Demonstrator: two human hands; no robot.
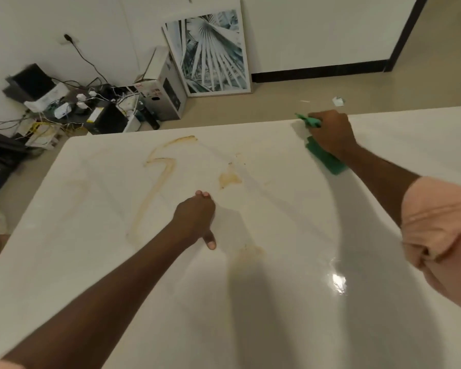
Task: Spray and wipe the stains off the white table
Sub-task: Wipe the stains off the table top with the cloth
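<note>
Green cloth (pixel 324 155) sits under my right hand (pixel 330 131) at about 1 o'clock, near the far edge of the white table (pixel 277 302). My fingers curl over it and clamp it against the surface; a bunched end pokes out past the knuckles toward the edge. My guess is that the grip is there to put pressure into a wiping stroke.

My left hand (pixel 194 217) is planted near table centre, thumb pointing back toward me, fingers bent at the tips on the surface, holding nothing. It looks like a brace so I can lean and reach the far side. The two hands are well apart.

Brown stains (pixel 160 166) are not yet wiped: a long zigzag streak from 11 o'clock running down toward 9 o'clock of the left hand, a blotch (pixel 229 179) just beyond the left fingertips at 12 o'clock, and a faint smear (pixel 248 253) near the thumb at 4 o'clock. Glossy wet-looking sheen shows at 4 o'clock on the table. No spray bottle is in view, so I can't tell where it is.

I judge the wiping to be in an early stage, with most marks left. The next stroke probably needs the cloth dragged from 1 o'clock toward the blotch.

Off the table at 11 o'clock sit cables and boxes (pixel 91 107), with a framed leaf print (pixel 210 51) at 12 o'clock leaning on the wall.
</note>
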